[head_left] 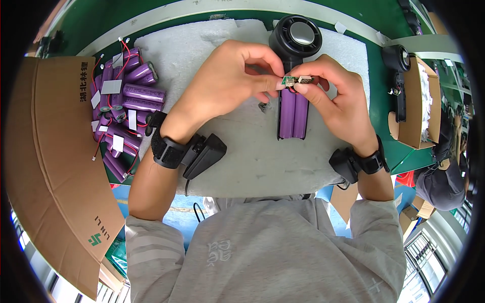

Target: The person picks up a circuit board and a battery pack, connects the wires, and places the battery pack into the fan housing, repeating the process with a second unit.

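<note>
A handheld fan (302,34) with a round black head and a silver centre lies on the foam sheet. Its handle is uncovered and holds a pair of purple battery cells (293,118). Over the top of the cells, a small green circuit board (288,81) is pinched at its left end by my left hand (235,76). My right hand (336,96) closes thumb and index finger around a small white connector (304,79) at the board's right side. Short red wires show just under it. The fingertips partly hide how board and connector meet.
Purple battery packs (144,91) with wires and white pads are heaped at the left. Beside them stands a large cardboard box (55,151). To the right, another fan (396,58) lies by an open carton (427,101). A white foam sheet (232,161) covers the green bench.
</note>
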Demonstrator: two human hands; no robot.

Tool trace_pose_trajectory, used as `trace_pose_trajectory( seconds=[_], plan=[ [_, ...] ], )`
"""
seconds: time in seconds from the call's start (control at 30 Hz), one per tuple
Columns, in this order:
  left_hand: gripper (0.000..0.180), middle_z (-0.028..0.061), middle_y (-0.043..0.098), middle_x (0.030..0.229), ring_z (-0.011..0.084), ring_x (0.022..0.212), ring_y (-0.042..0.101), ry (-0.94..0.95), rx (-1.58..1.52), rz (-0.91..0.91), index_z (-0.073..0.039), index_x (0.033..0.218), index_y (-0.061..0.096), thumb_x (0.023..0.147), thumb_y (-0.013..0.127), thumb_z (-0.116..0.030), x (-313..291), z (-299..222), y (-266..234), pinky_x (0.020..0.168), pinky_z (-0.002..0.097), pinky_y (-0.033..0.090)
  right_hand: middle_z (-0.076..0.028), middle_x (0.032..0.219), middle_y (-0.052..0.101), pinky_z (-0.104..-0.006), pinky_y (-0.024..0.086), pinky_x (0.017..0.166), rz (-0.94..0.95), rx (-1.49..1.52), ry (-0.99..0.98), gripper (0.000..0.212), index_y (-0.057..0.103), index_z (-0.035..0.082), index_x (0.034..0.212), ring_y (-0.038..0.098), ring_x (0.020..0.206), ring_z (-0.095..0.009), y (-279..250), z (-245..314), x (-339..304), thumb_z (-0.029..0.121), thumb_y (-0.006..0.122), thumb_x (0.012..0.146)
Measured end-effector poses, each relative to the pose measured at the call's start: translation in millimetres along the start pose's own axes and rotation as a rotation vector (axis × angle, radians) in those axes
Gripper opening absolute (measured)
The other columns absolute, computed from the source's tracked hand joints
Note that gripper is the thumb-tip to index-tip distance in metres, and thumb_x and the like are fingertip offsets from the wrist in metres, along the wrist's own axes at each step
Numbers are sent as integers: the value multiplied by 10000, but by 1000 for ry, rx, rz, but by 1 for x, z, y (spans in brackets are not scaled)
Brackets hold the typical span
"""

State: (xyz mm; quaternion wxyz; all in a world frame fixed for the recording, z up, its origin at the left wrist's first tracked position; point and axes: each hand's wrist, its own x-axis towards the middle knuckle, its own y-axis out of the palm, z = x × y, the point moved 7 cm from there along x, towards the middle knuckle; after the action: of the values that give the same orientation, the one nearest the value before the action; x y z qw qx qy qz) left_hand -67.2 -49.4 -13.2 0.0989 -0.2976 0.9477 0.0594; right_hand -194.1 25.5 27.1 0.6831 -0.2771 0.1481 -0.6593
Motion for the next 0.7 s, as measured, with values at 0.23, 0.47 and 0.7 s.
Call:
trace_pose_trajectory(
  seconds=[0.23,0.47,0.7],
  plan=[
    [113,95,665,869,161,783,658,-9,-88,110,36,961,626,851,641,22,0,2,3,683,286,564,-58,893,651,-236,451,647,1,-2,-44,142,658,19,1017,579,729,-125,3,0,0,46,654,878],
    [114,93,664,874,159,779,655,-23,-79,108,30,962,625,849,636,22,2,1,4,672,286,561,-58,930,649,-236,444,645,13,40,-16,142,643,19,1024,586,752,-133,2,-3,0,48,644,885],
    [135,73,663,861,139,737,645,-40,-19,14,15,949,622,815,611,9,0,2,7,629,265,537,-67,962,644,-250,446,657,37,-30,-126,139,639,20,1010,589,790,-150,2,2,1,54,652,876]
  ],
)
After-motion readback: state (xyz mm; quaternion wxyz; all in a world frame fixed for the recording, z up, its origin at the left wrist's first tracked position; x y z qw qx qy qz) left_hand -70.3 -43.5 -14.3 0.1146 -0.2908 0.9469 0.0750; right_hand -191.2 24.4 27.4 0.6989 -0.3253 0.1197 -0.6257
